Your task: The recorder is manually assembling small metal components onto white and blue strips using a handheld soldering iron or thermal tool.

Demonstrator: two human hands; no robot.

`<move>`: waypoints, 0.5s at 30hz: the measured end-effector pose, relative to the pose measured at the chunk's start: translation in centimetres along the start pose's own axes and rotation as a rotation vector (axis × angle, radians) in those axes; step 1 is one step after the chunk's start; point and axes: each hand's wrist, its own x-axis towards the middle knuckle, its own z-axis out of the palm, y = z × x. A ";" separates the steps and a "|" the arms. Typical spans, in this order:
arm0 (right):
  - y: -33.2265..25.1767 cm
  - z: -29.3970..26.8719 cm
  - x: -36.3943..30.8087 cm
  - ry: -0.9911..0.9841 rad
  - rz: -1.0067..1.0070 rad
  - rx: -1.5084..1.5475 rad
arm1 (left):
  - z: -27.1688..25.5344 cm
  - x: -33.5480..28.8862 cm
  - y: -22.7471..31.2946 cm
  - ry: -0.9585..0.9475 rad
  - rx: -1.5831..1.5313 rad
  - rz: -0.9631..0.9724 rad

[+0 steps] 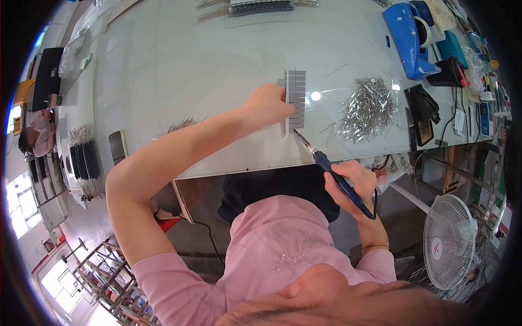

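Near the middle of the table's front part, my left hand (270, 104) is closed on the left edge of a flat grey strip (297, 89) crossed by evenly spaced lines. Some of its fingertips are hidden behind the strip's edge. My right hand (352, 183), at the table's front edge, grips a soldering iron (323, 160) with a dark blue handle. The iron's metal tip points up and left, at the lower end of the strip; I cannot tell whether they touch. Right of the strip lies a loose heap of short silvery wire pieces (370, 111).
A blue tape dispenser (399, 41) and a black soldering stand (421, 117) line the right side. A white fan (448, 242) stands lower right. Wire bundles (84, 157) and a dark flat object (117, 146) lie left. More bundled wires (261, 7) lie at the far edge.
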 end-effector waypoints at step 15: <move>-0.6 -0.1 0.5 -0.064 -0.034 -0.035 | 0.5 0.6 -0.5 0.013 -0.004 -0.004</move>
